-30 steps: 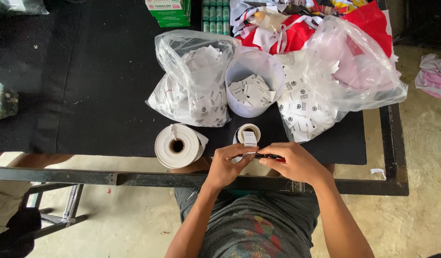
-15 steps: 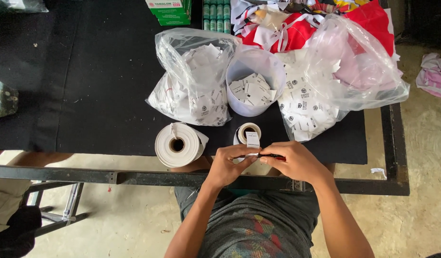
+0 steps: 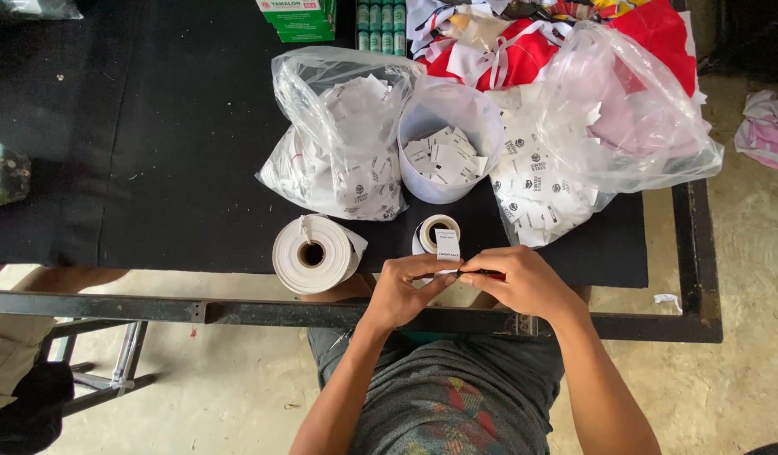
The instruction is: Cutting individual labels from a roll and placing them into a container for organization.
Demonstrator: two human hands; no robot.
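My left hand (image 3: 403, 291) and my right hand (image 3: 524, 282) meet at the near edge of a black table (image 3: 153, 168). Between the fingers stands a small white label (image 3: 448, 246), pinched by my left hand. My right hand is closed on a thin dark tool (image 3: 481, 274) whose tip points at the label. Just behind the label is a small, nearly spent roll (image 3: 435, 232). A large white label roll (image 3: 311, 254) lies to the left of my left hand.
A white tub (image 3: 449, 143) of cut labels stands between two clear plastic bags of labels (image 3: 342, 139) (image 3: 574, 143). Red and white cloth (image 3: 524, 42) is piled at the back. A green box (image 3: 298, 18) sits at the far edge. A metal frame rail (image 3: 195, 310) runs below.
Both hands stay at the table's near edge with only slight finger movement on the label. Nothing else has shifted.
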